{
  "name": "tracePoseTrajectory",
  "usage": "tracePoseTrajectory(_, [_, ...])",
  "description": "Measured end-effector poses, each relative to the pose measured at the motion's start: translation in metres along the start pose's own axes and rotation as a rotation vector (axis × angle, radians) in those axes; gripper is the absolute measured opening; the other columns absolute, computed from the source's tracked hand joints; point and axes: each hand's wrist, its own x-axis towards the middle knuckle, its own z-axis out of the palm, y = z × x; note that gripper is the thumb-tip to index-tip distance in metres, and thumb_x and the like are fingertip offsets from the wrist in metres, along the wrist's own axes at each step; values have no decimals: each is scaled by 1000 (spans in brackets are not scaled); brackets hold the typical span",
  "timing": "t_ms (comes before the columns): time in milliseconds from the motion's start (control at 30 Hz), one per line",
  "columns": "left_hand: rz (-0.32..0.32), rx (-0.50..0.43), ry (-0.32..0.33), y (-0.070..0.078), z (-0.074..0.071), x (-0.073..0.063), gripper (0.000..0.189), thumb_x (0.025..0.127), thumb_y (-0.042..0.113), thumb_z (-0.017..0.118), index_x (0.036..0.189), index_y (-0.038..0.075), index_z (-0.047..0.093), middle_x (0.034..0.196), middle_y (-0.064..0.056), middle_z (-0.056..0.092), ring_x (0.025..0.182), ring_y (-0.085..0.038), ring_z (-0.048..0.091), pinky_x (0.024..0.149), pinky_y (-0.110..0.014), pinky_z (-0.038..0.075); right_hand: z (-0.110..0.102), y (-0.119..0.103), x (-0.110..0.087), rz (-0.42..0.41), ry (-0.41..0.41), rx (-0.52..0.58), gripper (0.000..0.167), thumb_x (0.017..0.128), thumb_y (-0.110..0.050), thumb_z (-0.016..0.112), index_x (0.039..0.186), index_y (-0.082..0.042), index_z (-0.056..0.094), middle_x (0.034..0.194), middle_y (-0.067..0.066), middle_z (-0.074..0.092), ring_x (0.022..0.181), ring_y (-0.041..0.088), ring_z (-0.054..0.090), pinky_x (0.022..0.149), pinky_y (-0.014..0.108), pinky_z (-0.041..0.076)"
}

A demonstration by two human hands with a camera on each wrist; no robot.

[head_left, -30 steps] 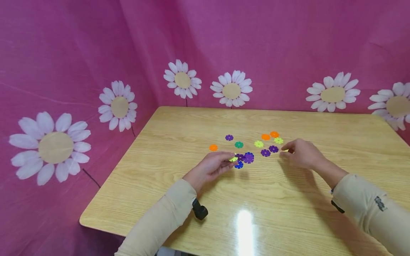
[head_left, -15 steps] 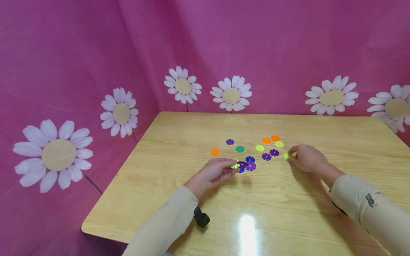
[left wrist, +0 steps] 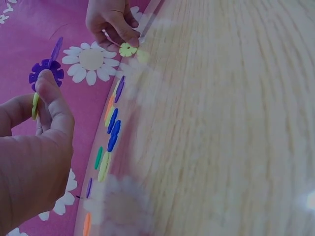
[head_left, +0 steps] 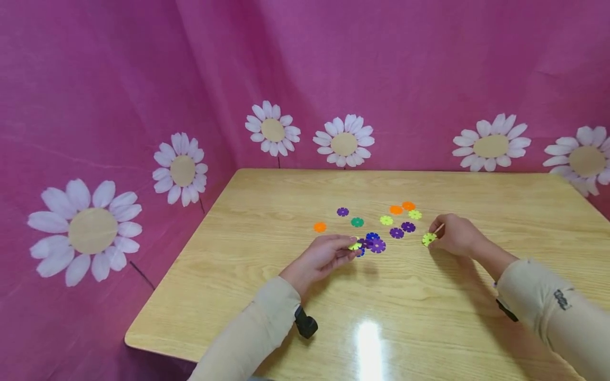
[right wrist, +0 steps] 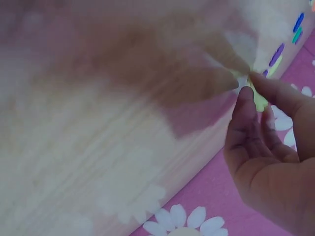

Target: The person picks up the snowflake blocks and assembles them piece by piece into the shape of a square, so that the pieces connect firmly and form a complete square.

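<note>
My left hand (head_left: pixel 326 255) pinches a small joined group of notched flower-shaped discs above the table. A yellow-green disc (left wrist: pixel 35 106) in that group lies by the fingers, and purple discs (head_left: pixel 377 245) stick out at an angle beyond the fingertips. On the right, my right hand (head_left: pixel 456 235) pinches a single yellow-green flower disc (head_left: pixel 429 239) by its edge, tilted up just off the tabletop. In the right wrist view, thumb and fingers meet on this disc (right wrist: pixel 259 102), which shows nearly edge-on. Blue discs (head_left: pixel 372 236) lie partly hidden behind the held group.
Loose flower discs lie beyond the hands on the wooden table (head_left: pixel 267 211): an orange disc (head_left: pixel 320 227) at left, a green disc (head_left: pixel 357 222), a purple disc (head_left: pixel 396 233) and several others. A pink daisy-print cloth (head_left: pixel 405 69) borders the back and left.
My right hand has lifted the yellow-green disc and turned its face into view. The left hand keeps its group, shifted slightly rightward. The head view has tipped up a little.
</note>
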Motion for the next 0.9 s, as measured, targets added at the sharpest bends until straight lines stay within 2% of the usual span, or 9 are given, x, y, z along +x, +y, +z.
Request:
tracePoseTrajectory(67, [-3, -1, 6, -1, 1, 2, 28, 100, 11, 60, 123, -5, 61, 98, -8, 66, 86, -13, 68, 74, -15, 59, 3, -1, -3, 3, 26, 9, 25, 84, -14, 78, 97, 2, 64, 90, 16, 70, 80, 23, 65, 66, 33, 54])
tracePoseTrajectory(233, [-6, -5, 23, -1, -1, 8, 27, 99, 12, 61, 122, -4, 62, 98, -8, 67, 85, -13, 68, 72, -15, 59, 7, -15, -9, 35, 51, 133, 25, 92, -15, 70, 106, 5, 66, 91, 15, 73, 74, 19, 71, 59, 28, 57])
tracePoseTrajectory(333, [-1, 9, 27, 0, -3, 7, 28, 100, 12, 60, 123, -4, 61, 97, -7, 66, 84, -12, 68, 71, -14, 59, 7, -28, -14, 13, 64, 241, 28, 93, -16, 69, 110, 7, 68, 92, 14, 74, 77, 21, 74, 63, 29, 62])
tracePoseTrajectory(500, [2, 20, 26, 2, -6, 2, 29, 100, 12, 59, 124, -4, 60, 97, -7, 66, 84, -11, 67, 71, -13, 58, 13, -49, -25, -78, 51, 407, 24, 94, -15, 70, 107, 5, 70, 94, 14, 75, 83, 25, 75, 73, 34, 64])
tracePoseTrajectory(700, [-1, -8, 20, 0, -7, 0, 29, 101, 10, 57, 125, -6, 59, 98, -8, 65, 84, -11, 67, 71, -13, 58, 26, -63, -35, -172, 50, 431, 17, 92, -17, 73, 101, -3, 74, 92, 10, 76, 83, 24, 75, 73, 32, 64])
tracePoseTrajectory(900, [-10, -3, 27, -2, -5, 3, 28, 101, 12, 59, 123, -4, 60, 98, -7, 66, 85, -12, 67, 72, -14, 58, 35, -70, -40, -229, 127, 392, 13, 90, -13, 75, 98, -3, 75, 90, 9, 77, 80, 19, 75, 70, 23, 62])
